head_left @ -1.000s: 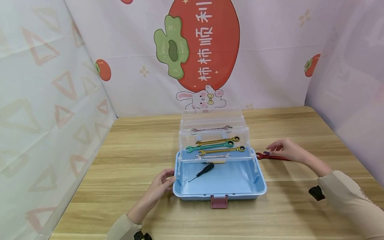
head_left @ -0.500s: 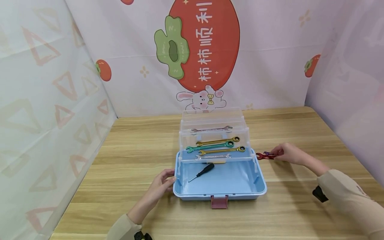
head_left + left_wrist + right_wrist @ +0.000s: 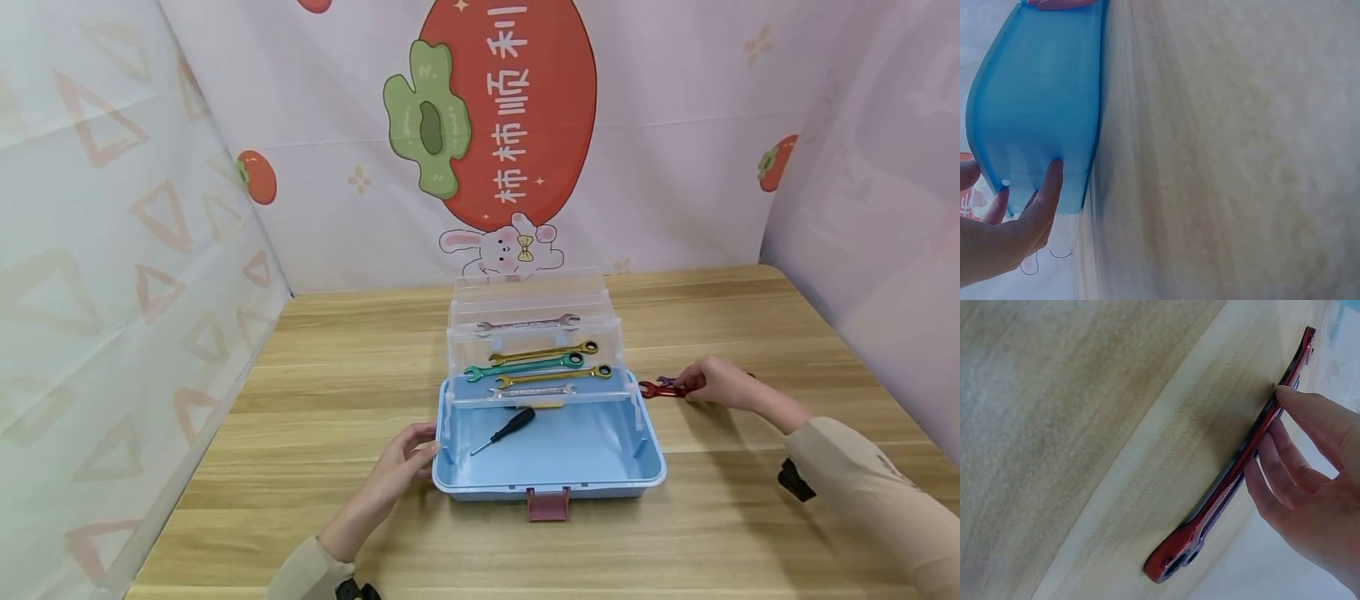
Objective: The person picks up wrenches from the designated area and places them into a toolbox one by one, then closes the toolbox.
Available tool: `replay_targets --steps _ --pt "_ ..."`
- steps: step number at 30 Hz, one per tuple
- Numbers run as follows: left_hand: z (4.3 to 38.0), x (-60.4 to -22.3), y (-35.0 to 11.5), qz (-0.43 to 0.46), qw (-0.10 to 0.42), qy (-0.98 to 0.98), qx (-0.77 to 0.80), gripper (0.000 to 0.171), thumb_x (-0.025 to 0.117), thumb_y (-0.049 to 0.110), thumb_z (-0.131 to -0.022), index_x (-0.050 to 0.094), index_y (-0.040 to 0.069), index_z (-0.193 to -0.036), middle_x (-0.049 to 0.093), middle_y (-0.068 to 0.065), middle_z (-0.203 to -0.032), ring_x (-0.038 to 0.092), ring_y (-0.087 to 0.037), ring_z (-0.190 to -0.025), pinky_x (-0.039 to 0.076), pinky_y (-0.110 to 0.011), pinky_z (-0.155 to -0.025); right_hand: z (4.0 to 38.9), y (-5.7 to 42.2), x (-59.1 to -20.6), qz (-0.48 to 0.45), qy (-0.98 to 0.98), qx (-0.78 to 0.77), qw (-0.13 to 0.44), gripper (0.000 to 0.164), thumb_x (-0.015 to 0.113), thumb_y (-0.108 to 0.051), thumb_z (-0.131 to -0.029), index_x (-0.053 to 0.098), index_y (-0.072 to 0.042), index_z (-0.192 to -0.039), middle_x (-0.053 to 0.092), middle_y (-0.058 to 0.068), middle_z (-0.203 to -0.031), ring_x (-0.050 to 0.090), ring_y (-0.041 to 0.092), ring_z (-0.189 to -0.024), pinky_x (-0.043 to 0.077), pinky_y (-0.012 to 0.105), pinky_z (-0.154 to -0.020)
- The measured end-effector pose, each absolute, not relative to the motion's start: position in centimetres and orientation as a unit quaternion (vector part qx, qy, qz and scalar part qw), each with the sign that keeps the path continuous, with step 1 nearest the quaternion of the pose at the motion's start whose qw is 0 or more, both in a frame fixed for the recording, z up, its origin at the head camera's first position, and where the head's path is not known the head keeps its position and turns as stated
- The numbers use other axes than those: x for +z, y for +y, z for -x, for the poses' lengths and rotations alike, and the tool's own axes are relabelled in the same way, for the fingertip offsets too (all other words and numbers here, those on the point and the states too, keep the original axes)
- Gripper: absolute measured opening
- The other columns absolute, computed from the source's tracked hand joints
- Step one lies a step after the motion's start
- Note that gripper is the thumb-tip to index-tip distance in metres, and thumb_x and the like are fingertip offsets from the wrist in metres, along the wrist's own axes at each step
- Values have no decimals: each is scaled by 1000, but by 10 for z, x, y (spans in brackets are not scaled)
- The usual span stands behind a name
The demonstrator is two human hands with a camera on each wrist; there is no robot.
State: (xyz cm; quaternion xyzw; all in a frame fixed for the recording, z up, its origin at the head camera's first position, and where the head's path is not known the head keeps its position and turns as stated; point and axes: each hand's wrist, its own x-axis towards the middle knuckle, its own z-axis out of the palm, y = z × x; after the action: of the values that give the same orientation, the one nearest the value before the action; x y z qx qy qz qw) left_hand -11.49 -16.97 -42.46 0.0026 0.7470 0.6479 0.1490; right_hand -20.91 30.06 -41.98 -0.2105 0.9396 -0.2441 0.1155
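A blue toolbox (image 3: pixel 585 454) stands on the table with its clear lid raised. My left hand (image 3: pixel 405 462) grips its left wall, thumb at the rim and fingers against the outside, as the left wrist view (image 3: pixel 1029 231) also shows. To the right of the box, my right hand (image 3: pixel 727 386) pinches a red ratchet wrench (image 3: pixel 1227 484) by its shaft, thumb on one side and fingers on the other. Close alongside it is a purple wrench (image 3: pixel 1211 522); whether the fingers hold that one too is unclear. Both seem to lie on or just over the table.
A black-handled screwdriver (image 3: pixel 516 422) lies in the box. Several wrenches, among them a green one (image 3: pixel 525 367), rest in clear trays (image 3: pixel 611 342) above the box's rear part. A maroon latch (image 3: pixel 548 505) hangs at the front. A printed cloth (image 3: pixel 675 192) backs the wooden table (image 3: pixel 352 358).
My right hand has shifted slightly along the red wrench and taken hold of its shaft. The left hand and the toolbox have stayed put.
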Motion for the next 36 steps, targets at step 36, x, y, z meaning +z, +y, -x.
replay_targets --steps 36 --pt "114 -424 -170 -7 149 743 652 44 53 17 -89 40 -5 -124 44 -23 -124 52 -28 -104 49 -38 -79 210 310 -422 274 895 -317 151 14 63 8 -73 58 -2 -81 51 0 -69 43 6 -62 39 20 -52"
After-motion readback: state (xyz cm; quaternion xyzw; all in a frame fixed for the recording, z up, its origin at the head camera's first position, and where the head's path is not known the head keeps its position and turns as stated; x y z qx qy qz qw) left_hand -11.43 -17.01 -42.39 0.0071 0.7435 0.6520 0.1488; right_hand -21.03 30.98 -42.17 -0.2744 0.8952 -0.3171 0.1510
